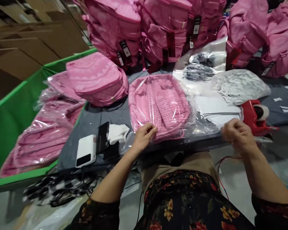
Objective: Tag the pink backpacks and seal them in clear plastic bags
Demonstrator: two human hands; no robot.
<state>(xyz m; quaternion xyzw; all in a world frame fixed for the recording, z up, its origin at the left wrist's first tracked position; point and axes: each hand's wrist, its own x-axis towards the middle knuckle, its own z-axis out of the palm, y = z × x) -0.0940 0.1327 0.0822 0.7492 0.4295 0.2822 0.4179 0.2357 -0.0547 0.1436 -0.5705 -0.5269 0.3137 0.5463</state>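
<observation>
A pink backpack point(159, 103) lies flat on the table in front of me, inside a clear plastic bag point(194, 129) whose loose edge spreads to the right. My left hand point(145, 135) is pinched on the near edge of the plastic bag, just below the backpack. Raised at the table's front edge, my right hand point(237, 132) is closed and slightly blurred. Whatever its fingers hold, if anything, cannot be made out. Close beside it on the right stands a red tape dispenser point(251, 118) with a roll of tape.
Several pink backpacks point(115, 28) stand along the back. Another backpack point(96, 76) lies at the left, by a green-sided bin point(16, 91) of bagged backpacks. A white power bank point(86, 150), white papers point(216, 108) and a bag of small packets point(240, 84) are on the table.
</observation>
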